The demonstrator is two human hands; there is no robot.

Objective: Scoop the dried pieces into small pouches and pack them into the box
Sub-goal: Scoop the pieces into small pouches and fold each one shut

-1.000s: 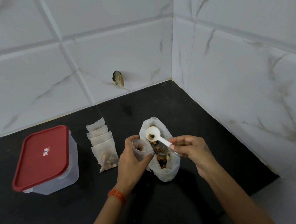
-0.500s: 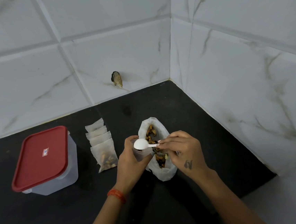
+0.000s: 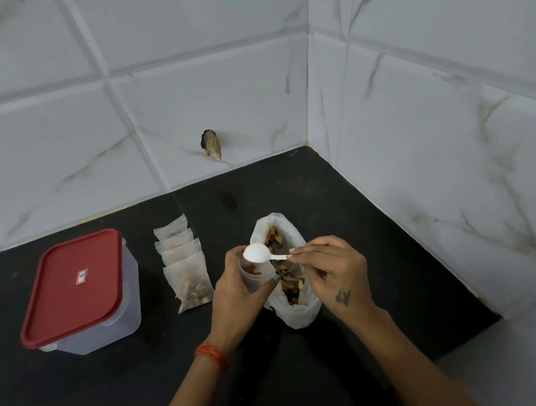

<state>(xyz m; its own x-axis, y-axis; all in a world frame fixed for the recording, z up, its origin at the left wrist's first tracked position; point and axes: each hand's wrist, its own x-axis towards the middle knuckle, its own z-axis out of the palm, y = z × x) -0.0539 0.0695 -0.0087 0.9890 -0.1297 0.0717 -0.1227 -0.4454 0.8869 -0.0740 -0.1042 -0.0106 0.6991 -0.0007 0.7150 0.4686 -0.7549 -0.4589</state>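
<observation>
Two hands work at an open bag in the corner of a black counter (image 3: pixel 82 400).

Tiled walls close the counter at the back and right; bare room lies in front and left of the hands. The left hand (image 3: pixel 236 299) is curled around a small pouch (image 3: pixel 254 277), just left of the bag (image 3: pixel 298 311) of dried pieces (image 3: pixel 289 287). The right hand (image 3: pixel 333 270) pinches a white spoon (image 3: pixel 258 253), bowl turned over the pouch mouth. Filled pouches (image 3: pixel 186 269) lie between hands and the red-lidded box (image 3: pixel 79 294).
</observation>
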